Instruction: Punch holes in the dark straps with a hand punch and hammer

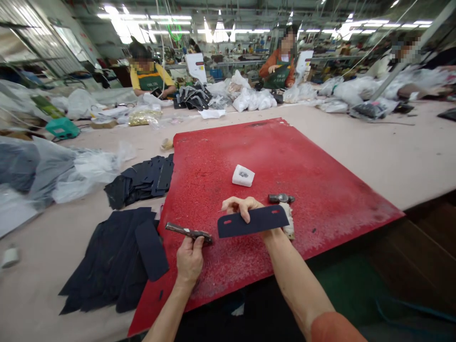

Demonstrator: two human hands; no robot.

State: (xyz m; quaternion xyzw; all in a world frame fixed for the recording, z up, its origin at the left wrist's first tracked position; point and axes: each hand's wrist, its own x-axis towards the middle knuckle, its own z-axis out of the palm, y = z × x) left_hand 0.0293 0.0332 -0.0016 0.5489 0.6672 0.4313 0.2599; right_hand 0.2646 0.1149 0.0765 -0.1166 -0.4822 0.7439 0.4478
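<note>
My left hand (190, 261) grips a dark metal hole punch (185, 231), held sideways just above the red mat (228, 147). My right hand (247, 204) pinches a dark navy strip (261, 221) with rounded corners, thumb on its near face. An oblong slot shows toward each end of this strip. Behind my right wrist lies a hammer (281, 198), its pale wrapped handle partly hidden by the strip and my arm. A white block (243, 175) with a dark smudge on top rests farther up the mat.
Loose dark pieces (110, 256) are heaped left of the mat, with a second pile (146, 178) behind them. Plastic bags (85, 171) lie at far left. Across the table, two people in green aprons work near white machines (195, 67) and bagged goods (249, 95).
</note>
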